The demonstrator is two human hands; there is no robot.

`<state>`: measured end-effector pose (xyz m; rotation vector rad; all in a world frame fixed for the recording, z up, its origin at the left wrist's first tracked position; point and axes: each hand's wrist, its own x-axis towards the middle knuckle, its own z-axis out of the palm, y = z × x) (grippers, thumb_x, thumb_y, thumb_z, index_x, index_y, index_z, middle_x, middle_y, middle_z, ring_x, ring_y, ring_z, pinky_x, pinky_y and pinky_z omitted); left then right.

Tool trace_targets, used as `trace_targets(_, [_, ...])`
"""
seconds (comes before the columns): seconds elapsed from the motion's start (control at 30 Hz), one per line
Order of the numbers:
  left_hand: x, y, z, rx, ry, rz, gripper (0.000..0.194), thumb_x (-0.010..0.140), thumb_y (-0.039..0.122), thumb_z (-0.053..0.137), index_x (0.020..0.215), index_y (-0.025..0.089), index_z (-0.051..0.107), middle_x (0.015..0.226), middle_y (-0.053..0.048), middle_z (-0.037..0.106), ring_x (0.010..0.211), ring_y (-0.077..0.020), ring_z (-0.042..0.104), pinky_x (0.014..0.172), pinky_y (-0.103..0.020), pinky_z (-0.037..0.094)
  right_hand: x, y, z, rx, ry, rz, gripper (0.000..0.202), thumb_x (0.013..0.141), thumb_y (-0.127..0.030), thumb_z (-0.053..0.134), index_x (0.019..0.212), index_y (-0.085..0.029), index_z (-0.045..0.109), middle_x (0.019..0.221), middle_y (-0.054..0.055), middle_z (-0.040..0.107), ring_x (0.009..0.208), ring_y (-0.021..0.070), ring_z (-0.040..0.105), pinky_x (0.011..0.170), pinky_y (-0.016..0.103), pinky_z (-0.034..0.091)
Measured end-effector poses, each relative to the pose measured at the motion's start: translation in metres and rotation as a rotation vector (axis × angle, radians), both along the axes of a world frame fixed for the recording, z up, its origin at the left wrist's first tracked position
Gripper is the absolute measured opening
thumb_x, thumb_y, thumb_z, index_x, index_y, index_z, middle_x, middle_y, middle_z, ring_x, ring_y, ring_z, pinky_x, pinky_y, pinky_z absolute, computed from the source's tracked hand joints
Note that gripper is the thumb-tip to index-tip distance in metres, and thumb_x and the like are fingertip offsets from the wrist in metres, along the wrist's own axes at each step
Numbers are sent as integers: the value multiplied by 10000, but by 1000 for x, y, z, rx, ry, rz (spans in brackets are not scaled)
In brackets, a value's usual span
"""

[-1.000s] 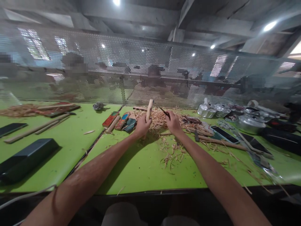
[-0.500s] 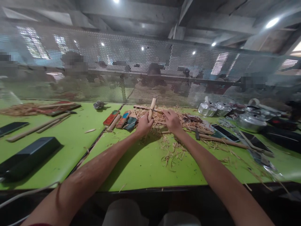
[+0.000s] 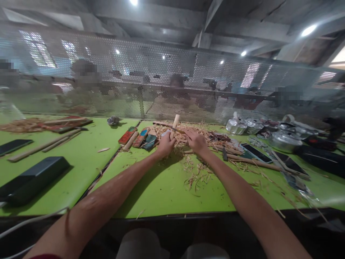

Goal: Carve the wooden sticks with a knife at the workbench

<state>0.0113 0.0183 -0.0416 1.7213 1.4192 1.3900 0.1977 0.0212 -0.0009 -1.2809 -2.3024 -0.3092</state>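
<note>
My left hand (image 3: pixel 165 144) is closed around the lower part of a pale wooden stick (image 3: pixel 176 123), whose upper end tilts up and slightly right. In my right hand (image 3: pixel 197 141) is a carving knife (image 3: pixel 180 131), its handle gripped by closed fingers. The dark blade reaches left across the stick, near its middle. Curled wood shavings (image 3: pixel 198 176) lie under and around both hands. Left of my left hand are red-and-blue blocks (image 3: pixel 141 137), a short wooden piece (image 3: pixel 130 140) and a dark green scrap (image 3: pixel 150 142).
A perforated screen (image 3: pixel 172 93) rises behind the green table (image 3: pixel 172 198); people sit beyond it. To the right are a hammer (image 3: pixel 225 154), a phone (image 3: pixel 256 152) and shiny metal pots (image 3: pixel 285 139). Wooden rods (image 3: pixel 44 146) and a dark case (image 3: pixel 33 178) lie left.
The knife has shifted a little along the stick, and its blade now points further left and up. My right hand has moved slightly down. Both grips stay the same.
</note>
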Motion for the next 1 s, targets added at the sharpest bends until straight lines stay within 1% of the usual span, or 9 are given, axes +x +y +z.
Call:
trace_targets(0.17, [2,-3,5,-34,-29,-39,148,730,184,591,850,213,510,707,43,500,636,-151,459,619,-267,362,0,3,-5,-1,7,46,365,1080,-291,502,1357,-199,722,1314,98,721,1097,221,686,858,271,495])
trace_targets(0.3, [3,-5,6,-1,-28,-27,184,731,154,595,903,195,544,727,38,519,660,-157,480,635,-274,379,1,1,-5,17,-20,20,358,1082,-285,497,1328,-204,743,1272,99,737,1052,214,690,783,255,472])
trace_targets(0.43, [7,-6,7,27,-7,12,131,737,145,601,833,201,533,735,24,538,675,-160,491,627,-279,362,4,1,-4,40,-18,-42,375,1089,-311,477,1332,-211,745,1215,94,753,985,214,688,721,257,438])
trace_targets(0.63, [10,-4,12,-3,60,40,132,745,138,615,748,213,506,688,29,517,648,-161,477,606,-283,332,8,2,4,52,13,-62,380,1080,-304,482,1344,-211,741,1252,96,744,1029,218,667,741,254,412])
trace_targets(0.7, [11,-6,13,-34,76,39,140,756,129,614,754,216,505,679,28,513,633,-163,482,595,-285,337,16,7,8,36,27,-94,374,1078,-291,478,1301,-191,760,1221,116,751,1015,219,661,748,256,404])
trace_targets(0.83, [16,-17,15,0,180,-13,162,731,85,632,807,205,554,736,-1,575,684,-181,536,624,-290,373,48,22,16,25,202,-381,398,1076,-291,444,1179,-137,797,1095,172,767,922,231,661,742,270,399])
trace_targets(0.87, [18,-20,16,15,196,-25,168,731,84,639,826,201,567,756,-10,593,699,-185,548,632,-291,381,55,25,16,32,237,-411,389,1067,-310,465,1169,-142,801,1094,175,767,934,242,667,753,275,406])
trace_targets(0.93, [21,-24,19,18,179,-30,143,764,121,650,870,194,586,781,-22,619,704,-190,562,633,-296,393,64,29,16,25,289,-383,391,1060,-323,469,1161,-149,804,1085,171,772,946,253,680,774,282,422])
trace_targets(1.0, [22,-24,21,0,137,-5,93,810,181,649,882,190,589,783,-26,628,694,-190,568,629,-300,403,63,31,15,19,339,-331,407,1059,-327,452,1146,-145,806,1073,166,777,952,260,691,790,286,437])
